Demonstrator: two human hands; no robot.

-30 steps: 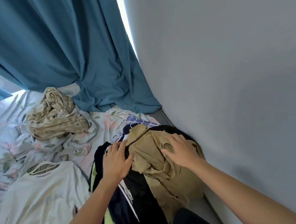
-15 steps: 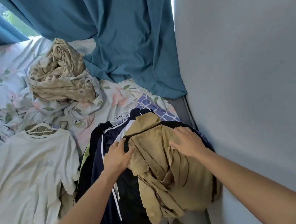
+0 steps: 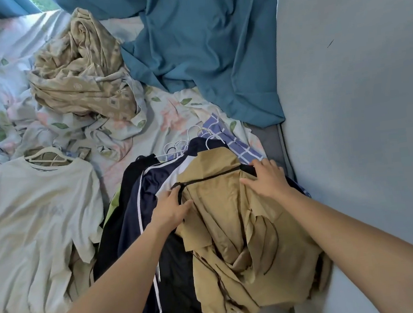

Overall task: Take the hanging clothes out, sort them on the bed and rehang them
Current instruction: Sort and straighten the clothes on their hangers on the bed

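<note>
Both hands rest flat on tan garment atop pile

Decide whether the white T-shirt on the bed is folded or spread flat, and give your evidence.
Spread flat. The white T-shirt lies open on the floral bedsheet, sleeve out to the side, a hanger in its neck.

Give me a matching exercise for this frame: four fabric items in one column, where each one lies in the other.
Items:
1. tan shirt
2. white T-shirt
3. teal curtain
4. patterned beige cloth

Places:
A. far left, crumpled on the floral sheet
B. under both hands, top of the pile
C. draped against the wall, far side
D. flat on a hanger, near left

Pairs: 1-B, 2-D, 3-C, 4-A
</note>
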